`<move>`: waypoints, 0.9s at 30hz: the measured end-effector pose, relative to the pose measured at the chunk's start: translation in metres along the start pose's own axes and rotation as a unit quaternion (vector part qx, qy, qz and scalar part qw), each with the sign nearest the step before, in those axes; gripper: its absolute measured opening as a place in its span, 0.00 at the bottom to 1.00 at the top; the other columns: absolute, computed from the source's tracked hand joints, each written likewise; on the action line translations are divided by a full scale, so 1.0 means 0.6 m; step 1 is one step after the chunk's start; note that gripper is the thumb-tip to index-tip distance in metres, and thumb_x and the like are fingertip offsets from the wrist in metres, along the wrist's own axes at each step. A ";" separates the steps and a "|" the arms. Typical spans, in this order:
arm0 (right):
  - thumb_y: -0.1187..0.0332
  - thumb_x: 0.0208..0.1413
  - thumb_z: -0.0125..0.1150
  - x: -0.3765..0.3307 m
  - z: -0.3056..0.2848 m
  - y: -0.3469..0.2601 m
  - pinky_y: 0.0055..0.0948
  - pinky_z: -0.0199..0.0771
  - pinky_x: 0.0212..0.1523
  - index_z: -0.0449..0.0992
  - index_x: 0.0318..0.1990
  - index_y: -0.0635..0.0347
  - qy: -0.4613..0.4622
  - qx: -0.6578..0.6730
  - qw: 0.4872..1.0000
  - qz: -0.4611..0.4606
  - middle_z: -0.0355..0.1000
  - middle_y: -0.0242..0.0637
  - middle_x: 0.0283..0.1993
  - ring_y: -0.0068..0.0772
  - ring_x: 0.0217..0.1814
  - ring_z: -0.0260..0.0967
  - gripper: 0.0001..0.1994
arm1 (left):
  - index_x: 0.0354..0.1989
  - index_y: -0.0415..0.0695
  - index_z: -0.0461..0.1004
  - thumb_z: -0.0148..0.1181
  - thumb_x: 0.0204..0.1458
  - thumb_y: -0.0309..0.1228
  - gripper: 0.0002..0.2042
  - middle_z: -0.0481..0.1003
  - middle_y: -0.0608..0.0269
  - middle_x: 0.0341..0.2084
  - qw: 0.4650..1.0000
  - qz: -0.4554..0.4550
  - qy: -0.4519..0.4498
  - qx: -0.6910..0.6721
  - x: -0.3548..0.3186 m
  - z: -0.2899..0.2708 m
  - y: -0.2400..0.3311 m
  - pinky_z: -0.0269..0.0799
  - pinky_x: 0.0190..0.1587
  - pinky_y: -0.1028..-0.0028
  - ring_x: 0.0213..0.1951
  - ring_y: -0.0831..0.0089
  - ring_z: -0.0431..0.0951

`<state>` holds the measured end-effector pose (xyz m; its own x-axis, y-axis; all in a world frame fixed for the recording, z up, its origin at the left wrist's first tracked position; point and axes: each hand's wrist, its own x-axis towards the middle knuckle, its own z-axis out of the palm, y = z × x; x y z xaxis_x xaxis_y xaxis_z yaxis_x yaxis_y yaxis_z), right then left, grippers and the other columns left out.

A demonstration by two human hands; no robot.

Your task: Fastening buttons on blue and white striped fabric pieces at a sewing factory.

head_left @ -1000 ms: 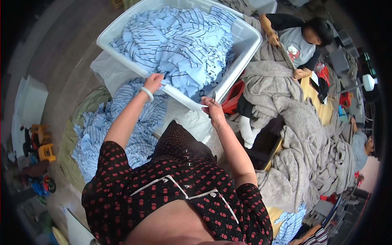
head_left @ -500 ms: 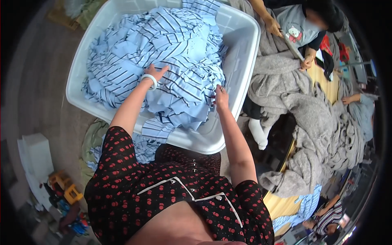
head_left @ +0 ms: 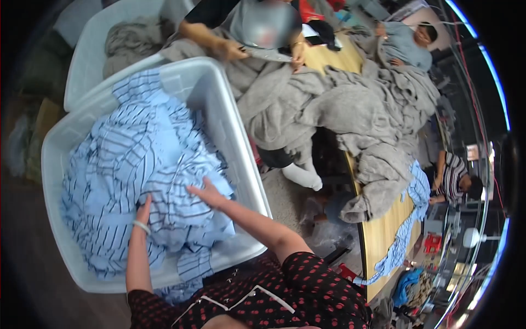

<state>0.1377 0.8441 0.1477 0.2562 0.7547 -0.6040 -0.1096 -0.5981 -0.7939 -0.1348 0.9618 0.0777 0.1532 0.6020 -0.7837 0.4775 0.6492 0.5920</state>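
A big white plastic bin (head_left: 241, 142) in front of me is heaped with light blue striped shirts (head_left: 137, 164). My left hand (head_left: 143, 211), with a white band at the wrist, is pushed into the pile so its fingers are mostly hidden in the cloth. My right hand (head_left: 207, 193) lies flat on top of the shirts near the bin's right side, fingers spread, gripping nothing that I can see. Some striped cloth hangs over the bin's near rim.
A second white bin (head_left: 87, 60) with grey cloth stands behind. A wooden table (head_left: 383, 236) at right is covered with grey blankets (head_left: 350, 115). Another person's hands (head_left: 235, 50) work on grey cloth there. Other people sit at the far right.
The view has swung so the bin now sits at left. My left hand has sunk deeper into the shirts, and my right hand has come off the rim onto the pile.
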 end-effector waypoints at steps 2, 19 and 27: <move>0.40 0.32 0.58 -0.032 0.007 -0.044 0.31 0.43 0.59 0.43 0.55 0.78 -0.039 -0.002 0.999 0.006 0.45 0.57 0.58 0.44 0.62 0.42 0.53 | 0.48 0.30 0.60 0.47 0.40 0.59 0.40 0.65 0.50 0.44 0.995 0.010 -0.048 -0.084 -0.017 0.012 0.002 0.61 0.46 0.69 0.46 0.65 0.64; 0.57 0.39 0.61 -0.160 0.072 -0.141 0.25 0.60 0.47 0.61 0.47 0.65 -0.179 0.062 0.980 -0.056 0.65 0.38 0.42 0.27 0.44 0.61 0.29 | 0.54 0.44 0.56 0.37 0.48 0.52 0.29 0.61 0.59 0.50 0.886 0.125 -0.268 -0.356 -0.273 0.004 0.069 0.57 0.52 0.67 0.50 0.60 0.62; 0.63 0.39 0.61 -0.311 0.028 -0.158 0.23 0.61 0.45 0.61 0.47 0.65 -0.238 0.160 0.956 -0.058 0.66 0.36 0.41 0.24 0.41 0.62 0.27 | 0.53 0.41 0.56 0.40 0.50 0.43 0.24 0.63 0.58 0.48 0.886 0.234 -0.136 -0.376 -0.386 0.033 -0.006 0.57 0.52 0.69 0.49 0.65 0.63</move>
<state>0.0842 0.7643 0.3346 -0.1734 0.8937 -0.4139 -0.4153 -0.4474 -0.7920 -0.1550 0.8107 0.2530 0.4334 0.8193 -0.3754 -0.3891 0.5458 0.7421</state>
